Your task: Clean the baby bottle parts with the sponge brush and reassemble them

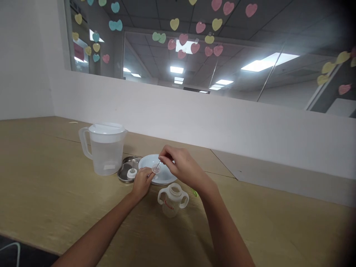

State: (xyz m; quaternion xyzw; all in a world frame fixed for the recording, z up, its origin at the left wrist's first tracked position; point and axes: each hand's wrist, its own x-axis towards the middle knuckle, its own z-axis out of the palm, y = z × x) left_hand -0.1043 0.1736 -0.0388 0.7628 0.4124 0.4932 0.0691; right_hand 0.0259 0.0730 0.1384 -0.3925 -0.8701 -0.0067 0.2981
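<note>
My left hand (pixel 142 181) is closed, pinching a small round translucent piece (pixel 156 169) with rings on its face, perhaps a bottle part. In a fingertip pinch, my right hand (pixel 185 167) has a thin dark pin-like tool (pixel 158 164), its lower end at the middle of the round piece. Both hands are over a white bowl (pixel 167 178). Just in front stands a two-handled baby bottle (pixel 171 203), upright and without a lid. Left of the bowl, a metal tray (pixel 125 177) bears a white collar with a nipple (pixel 132 172) and a clear cap (pixel 136 163).
A lidded translucent pitcher (pixel 107 154) with liquid inside stands at the left. A bright green item (pixel 194 192) lies partly hidden behind my right wrist. The wooden table (pixel 69 193) meets a white wall (pixel 194 118), below a window with heart-shaped notes.
</note>
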